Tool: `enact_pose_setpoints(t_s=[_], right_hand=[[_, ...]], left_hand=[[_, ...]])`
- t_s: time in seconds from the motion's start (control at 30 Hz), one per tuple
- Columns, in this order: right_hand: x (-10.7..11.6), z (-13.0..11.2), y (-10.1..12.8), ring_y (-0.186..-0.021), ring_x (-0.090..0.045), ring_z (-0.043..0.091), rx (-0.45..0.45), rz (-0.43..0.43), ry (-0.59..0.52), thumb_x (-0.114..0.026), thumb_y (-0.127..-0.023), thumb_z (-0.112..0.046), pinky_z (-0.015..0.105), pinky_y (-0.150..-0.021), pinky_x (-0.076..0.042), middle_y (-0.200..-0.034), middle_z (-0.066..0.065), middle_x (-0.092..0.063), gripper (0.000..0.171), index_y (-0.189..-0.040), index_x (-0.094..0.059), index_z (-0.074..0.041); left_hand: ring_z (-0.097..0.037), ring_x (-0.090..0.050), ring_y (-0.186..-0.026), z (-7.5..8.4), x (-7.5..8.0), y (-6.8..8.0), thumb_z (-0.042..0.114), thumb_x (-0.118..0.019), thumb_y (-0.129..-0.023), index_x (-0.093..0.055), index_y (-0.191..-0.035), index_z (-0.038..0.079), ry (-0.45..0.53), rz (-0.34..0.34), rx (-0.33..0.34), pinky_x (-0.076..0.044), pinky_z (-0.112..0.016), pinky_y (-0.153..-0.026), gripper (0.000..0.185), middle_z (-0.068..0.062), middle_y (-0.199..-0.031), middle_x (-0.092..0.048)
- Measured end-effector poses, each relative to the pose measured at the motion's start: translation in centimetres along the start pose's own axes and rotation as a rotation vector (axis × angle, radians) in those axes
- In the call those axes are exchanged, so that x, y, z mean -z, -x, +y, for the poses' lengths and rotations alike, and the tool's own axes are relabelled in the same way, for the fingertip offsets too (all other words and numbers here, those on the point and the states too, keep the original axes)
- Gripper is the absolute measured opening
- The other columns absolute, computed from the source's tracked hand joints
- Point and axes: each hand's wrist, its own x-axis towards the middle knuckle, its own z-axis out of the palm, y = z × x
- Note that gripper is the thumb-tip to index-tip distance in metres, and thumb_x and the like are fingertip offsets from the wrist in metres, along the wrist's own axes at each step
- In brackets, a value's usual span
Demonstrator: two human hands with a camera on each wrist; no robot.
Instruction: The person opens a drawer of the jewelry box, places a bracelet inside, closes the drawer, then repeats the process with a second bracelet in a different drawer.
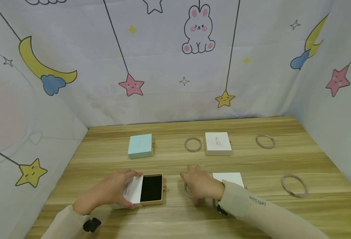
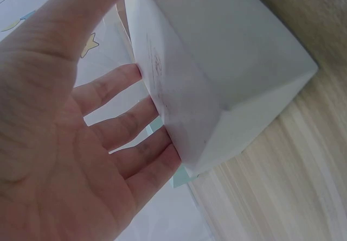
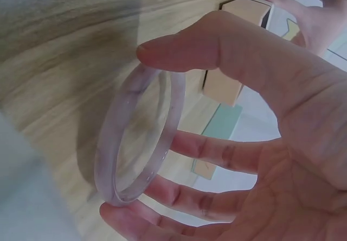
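Left hand [image 1: 115, 189]: clamped on the open white box [image 1: 136, 190], thumb on the near edge, fingers on the far edge. Box sits under the palm and pokes out to the hand's right. Its tan drawer [image 1: 162, 196] is slid partway out on that side, toward the right hand. Black lining [image 1: 151, 188] visible inside, small tab [image 1: 165, 188] on the drawer's outer end.

Right hand [image 1: 200, 184]: clamped on the held bangle [image 3: 111, 154], thumb at one side of the ring, fingers at the other. Ring is pale, slightly pinkish, translucent. It's under the hand, showing past the hand's left side from the head view. Can't tell whether it touches the table [image 1: 175, 212].

Just right of the right hand: closed white box [image 1: 232, 177], partly hidden by the wrist and right sleeve [image 1: 262, 205]. Sleeve has lettering on it.

Beyond the right hand, straight ahead: rear bangle [image 1: 185, 145], flat on the table. Right next to that, on its right: rear white box [image 1: 218, 142], closed, print on top.

Well right of the right hand: two more bangles lying flat, near-right bangle [image 1: 298, 195] about level with the hand, far-right bangle [image 1: 273, 143] farther out.

Beyond the left hand, slightly right: mint box [image 1: 140, 145], closed, tab on its right side.

Past all that, behind both hands' work: white backdrop [image 1: 163, 59] with bunny, star and moon prints.
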Motion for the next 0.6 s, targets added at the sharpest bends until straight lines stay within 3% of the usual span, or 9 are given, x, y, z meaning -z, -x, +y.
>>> enact_pose_setpoints(t_s=[0.27,0.6], right_hand=[[0.7,0.1,0.0,-0.088,-0.051,0.028,0.014,0.029,-0.041,-0.097,-0.05,-0.01,0.034,-0.061,-0.05,-0.099,0.01,-0.052,0.066,-0.106,-0.061,-0.009],[1.7,0.0,-0.1,-0.078,-0.044,0.023,0.138,0.131,-0.11,-0.089,-0.056,-0.006,0.029,-0.06,-0.042,-0.089,0.007,-0.048,0.049,-0.094,-0.057,-0.006]], left_hand=[[-0.02,-0.058,-0.098,-0.2,-0.1,0.0,0.045,-0.095,-0.059,-0.058,-0.135,0.004,-0.003,0.004,-0.005,-0.052,-0.041,-0.08,0.094,-0.008,-0.124,-0.062],[-0.018,-0.057,-0.095,-0.1,-0.1,-0.1,0.042,-0.096,-0.058,-0.058,-0.135,0.004,0.003,0.0,-0.002,-0.052,-0.038,-0.077,0.094,-0.008,-0.122,-0.063]])
